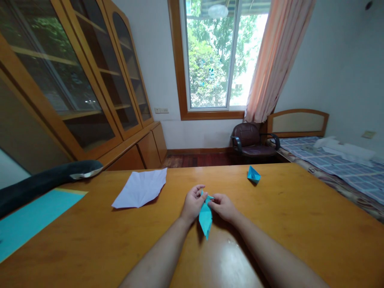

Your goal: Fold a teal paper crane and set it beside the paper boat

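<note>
Turquoise folded paper (205, 218) at lower center of frame, above the counter (270, 248), long tip toward bottom edge. Left hand (193, 204) pinches its upper end, thumb against fingers, other fingers loosely curled. Right hand (223, 207) nearly closed, pinching same end from frame right. Turquoise sheet (36, 220) far left; creased white sheet (141, 189) left of center; blue folded paper (253, 175) right of center. Behind: brown chair (255, 140), then window (210, 60) top center.

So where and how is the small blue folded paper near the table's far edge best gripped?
Probably pinch the blue folded paper across its raised middle, from above and the near side, where the right hand is: its angled faces rise off the wooden table, offering opposing surfaces.
</note>
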Tool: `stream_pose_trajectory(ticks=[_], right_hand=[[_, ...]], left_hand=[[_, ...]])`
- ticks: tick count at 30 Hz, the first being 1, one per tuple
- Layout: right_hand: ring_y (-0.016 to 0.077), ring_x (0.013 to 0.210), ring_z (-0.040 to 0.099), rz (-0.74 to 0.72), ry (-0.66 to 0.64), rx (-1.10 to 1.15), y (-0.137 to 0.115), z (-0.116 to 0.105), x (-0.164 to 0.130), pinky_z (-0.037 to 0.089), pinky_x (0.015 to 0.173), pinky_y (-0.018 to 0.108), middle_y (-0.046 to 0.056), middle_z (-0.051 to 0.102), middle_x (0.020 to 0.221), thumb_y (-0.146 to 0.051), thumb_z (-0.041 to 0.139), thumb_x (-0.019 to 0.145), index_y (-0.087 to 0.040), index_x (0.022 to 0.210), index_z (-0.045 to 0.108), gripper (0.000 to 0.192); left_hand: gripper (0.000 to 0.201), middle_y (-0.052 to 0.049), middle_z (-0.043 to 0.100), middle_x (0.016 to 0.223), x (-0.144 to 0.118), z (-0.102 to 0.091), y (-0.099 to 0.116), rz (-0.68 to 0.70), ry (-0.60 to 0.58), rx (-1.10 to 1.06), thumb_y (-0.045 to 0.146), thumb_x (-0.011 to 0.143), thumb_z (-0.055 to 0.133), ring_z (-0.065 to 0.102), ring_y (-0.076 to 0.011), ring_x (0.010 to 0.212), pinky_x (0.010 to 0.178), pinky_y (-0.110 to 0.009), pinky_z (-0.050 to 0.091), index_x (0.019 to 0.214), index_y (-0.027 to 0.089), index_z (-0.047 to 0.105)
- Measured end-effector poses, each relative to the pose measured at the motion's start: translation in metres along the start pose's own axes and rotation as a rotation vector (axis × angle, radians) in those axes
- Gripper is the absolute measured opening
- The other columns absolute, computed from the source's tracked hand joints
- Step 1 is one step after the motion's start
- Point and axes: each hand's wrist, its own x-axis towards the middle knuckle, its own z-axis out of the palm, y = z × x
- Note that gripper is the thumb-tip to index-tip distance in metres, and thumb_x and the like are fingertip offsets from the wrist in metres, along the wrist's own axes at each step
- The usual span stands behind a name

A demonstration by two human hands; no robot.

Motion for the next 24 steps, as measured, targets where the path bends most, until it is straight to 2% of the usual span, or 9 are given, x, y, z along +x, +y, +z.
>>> stream_pose_trajectory(ticks=[4, 7, 10, 14, 18, 21, 24], right_hand=[[0.0092, 0.048, 0.039, 0.029, 0.096, 0.082, -0.002, -0.002, 0.001, 0.032, 0.046, 0.022, -0.004, 0.048, 0.051, -0.045, 0.067, 0.066, -0.018, 0.059, 0.055, 0.03], [0.0093, 0.045, 0.038, 0.06, 0.233, 0.112, -0.003, -0.005, 0.002, 0.03, 0.043, 0.022, -0.005, 0.047, 0.049, -0.05, 0.066, 0.066, -0.019, 0.062, 0.055, 0.034], [0.0092, 0.045, 0.039, 0.064, 0.348, 0.141, -0.003, -0.009, 0.003, 0.031, 0.043, 0.022, -0.004, 0.05, 0.051, -0.054, 0.066, 0.065, -0.019, 0.063, 0.054, 0.037], [0.0098, 0.046, 0.042, 0.057, 0.414, 0.185, -0.001, -0.011, 0.005, 0.033, 0.044, 0.022, -0.003, 0.051, 0.052, -0.058, 0.067, 0.063, -0.018, 0.064, 0.054, 0.041], [0.0099, 0.046, 0.042, 0.059, 0.37, 0.184, -0.002, -0.009, 0.005, 0.033, 0.044, 0.022, -0.003, 0.052, 0.052, -0.061, 0.066, 0.064, -0.019, 0.064, 0.053, 0.044], [0.0098, 0.045, 0.041, 0.053, 0.328, 0.171, -0.003, -0.008, 0.004, 0.033, 0.043, 0.022, -0.003, 0.051, 0.051, -0.062, 0.065, 0.065, -0.019, 0.063, 0.052, 0.045], [0.0098, 0.045, 0.041, 0.047, 0.306, 0.163, -0.005, -0.007, 0.003, 0.032, 0.043, 0.023, -0.003, 0.05, 0.05, -0.062, 0.065, 0.065, -0.02, 0.062, 0.051, 0.045]], left_hand=[[0.044, -0.002, 0.063, 0.08, 0.002, -0.002, 0.001, 0.085, 0.113, 0.029, 0.045, 0.069, 0.071, 0.058, -0.0123, 0.068, 0.064, -0.022, 0.046, 0.099, 0.016, 0.059], [0.033, -0.002, 0.063, 0.078, 0.001, -0.003, 0.001, 0.184, 0.234, 0.15, 0.042, 0.07, 0.069, 0.058, -0.0139, 0.07, 0.066, -0.023, 0.046, 0.091, 0.017, 0.063], [0.024, -0.001, 0.062, 0.072, 0.0, -0.005, -0.001, 0.261, 0.294, 0.248, 0.038, 0.072, 0.068, 0.056, -0.0144, 0.067, 0.063, -0.023, 0.044, 0.084, 0.017, 0.065], [0.02, -0.003, 0.065, 0.07, -0.003, -0.004, -0.002, 0.259, 0.243, 0.323, 0.035, 0.073, 0.067, 0.057, -0.0151, 0.064, 0.062, -0.024, 0.045, 0.081, 0.017, 0.066], [0.019, -0.005, 0.068, 0.076, -0.008, 0.0, 0.002, 0.227, 0.102, 0.32, 0.031, 0.071, 0.069, 0.06, -0.0171, 0.069, 0.065, -0.025, 0.047, 0.084, 0.017, 0.064], [0.028, -0.004, 0.069, 0.08, -0.011, 0.002, 0.004, 0.221, 0.017, 0.312, 0.028, 0.066, 0.073, 0.062, -0.018, 0.072, 0.067, -0.025, 0.047, 0.09, 0.018, 0.063], [0.04, -0.001, 0.067, 0.075, -0.011, -0.001, -0.001, 0.23, 0.023, 0.344, 0.026, 0.065, 0.074, 0.06, -0.0159, 0.066, 0.063, -0.024, 0.045, 0.101, 0.018, 0.059]])
